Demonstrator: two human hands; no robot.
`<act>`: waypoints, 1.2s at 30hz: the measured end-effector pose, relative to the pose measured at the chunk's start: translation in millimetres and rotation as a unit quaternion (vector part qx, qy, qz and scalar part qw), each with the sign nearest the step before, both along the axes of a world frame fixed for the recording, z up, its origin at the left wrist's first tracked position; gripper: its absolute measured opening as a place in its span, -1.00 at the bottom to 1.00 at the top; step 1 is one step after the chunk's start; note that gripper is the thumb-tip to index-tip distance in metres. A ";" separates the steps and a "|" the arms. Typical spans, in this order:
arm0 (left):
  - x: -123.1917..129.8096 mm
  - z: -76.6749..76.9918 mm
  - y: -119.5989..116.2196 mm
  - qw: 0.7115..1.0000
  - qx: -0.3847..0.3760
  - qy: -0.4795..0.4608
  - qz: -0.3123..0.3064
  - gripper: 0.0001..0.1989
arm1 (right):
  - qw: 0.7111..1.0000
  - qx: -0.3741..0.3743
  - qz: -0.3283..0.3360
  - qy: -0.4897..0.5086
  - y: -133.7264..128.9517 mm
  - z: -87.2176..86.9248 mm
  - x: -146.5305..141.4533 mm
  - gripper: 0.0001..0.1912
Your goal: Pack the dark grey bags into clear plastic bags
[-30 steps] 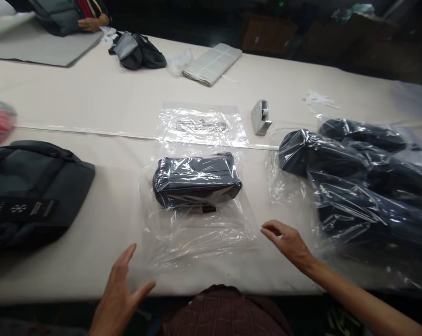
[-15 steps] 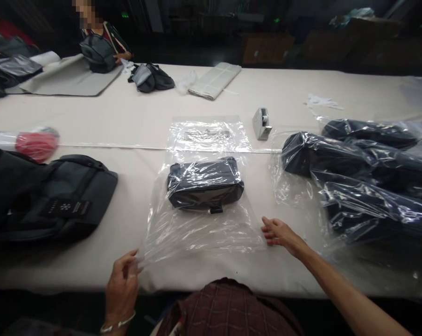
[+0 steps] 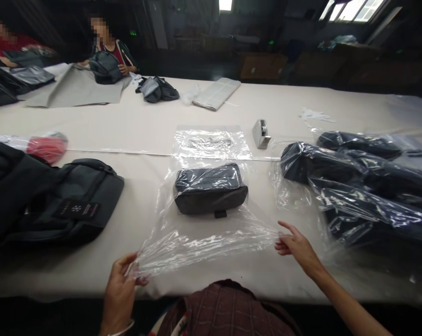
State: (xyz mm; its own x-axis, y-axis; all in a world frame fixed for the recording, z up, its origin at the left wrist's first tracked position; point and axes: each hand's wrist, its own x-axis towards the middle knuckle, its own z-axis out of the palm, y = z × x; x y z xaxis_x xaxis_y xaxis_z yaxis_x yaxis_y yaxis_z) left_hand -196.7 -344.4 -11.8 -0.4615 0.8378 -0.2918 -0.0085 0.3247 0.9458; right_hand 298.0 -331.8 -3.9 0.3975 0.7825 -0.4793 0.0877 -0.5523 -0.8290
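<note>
A dark grey boxy pouch (image 3: 211, 193) lies inside a clear plastic bag (image 3: 204, 245) in front of me. The bag's open end is toward me, and its far end carries a printed box of text. At the bag's near left corner, my left hand (image 3: 123, 284) pinches the plastic between thumb and fingers. My right hand (image 3: 297, 245) grips the near right corner, with its index finger partly raised. Between the two hands the plastic edge is stretched taut in bright creases.
Dark grey backpacks (image 3: 92, 200) with a tag lie at left. Several dark bags in plastic (image 3: 358, 196) lie at right. A tape dispenser (image 3: 261, 134) stands beyond the pouch, near folded grey cloth (image 3: 216, 93). Across the table (image 3: 144, 126), a person (image 3: 108, 51) handles a grey bag.
My right hand has moved outward and closed on the bag's corner. The bag's near edge is now pulled wide and tight between my hands. The view has tilted up slightly.
</note>
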 end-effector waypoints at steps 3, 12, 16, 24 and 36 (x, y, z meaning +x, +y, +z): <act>0.1 19.0 0.8 0.998 0.026 -0.054 0.006 -0.57 | 0.996 0.083 0.010 -0.034 -1.3 11.8 -7.8 -0.20; -62.7 -14.8 3.2 0.843 0.209 0.457 -0.191 -0.27 | 0.935 0.159 0.232 -0.219 -21.1 -2.4 46.8 -0.41; -53.0 -27.9 38.2 0.660 0.335 0.617 -0.268 -0.13 | 0.693 0.296 0.390 -0.528 -0.2 -4.7 53.7 -0.34; -29.5 8.6 60.1 0.680 0.365 0.567 -0.289 -0.30 | 0.533 0.384 0.529 -0.537 46.1 5.6 28.4 -0.54; -37.8 27.0 59.5 0.768 0.313 0.465 -0.308 -0.61 | 0.727 0.372 0.445 -0.367 50.9 -0.6 56.1 -0.67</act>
State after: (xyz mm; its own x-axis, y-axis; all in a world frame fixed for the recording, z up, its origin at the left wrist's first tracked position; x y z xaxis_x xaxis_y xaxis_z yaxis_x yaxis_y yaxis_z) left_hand -234.5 -284.9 15.3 0.3150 0.8224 0.4737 0.7387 -0.5258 0.4218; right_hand 354.1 -280.9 -4.5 -0.4896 0.8206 0.2947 0.7055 0.5715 -0.4191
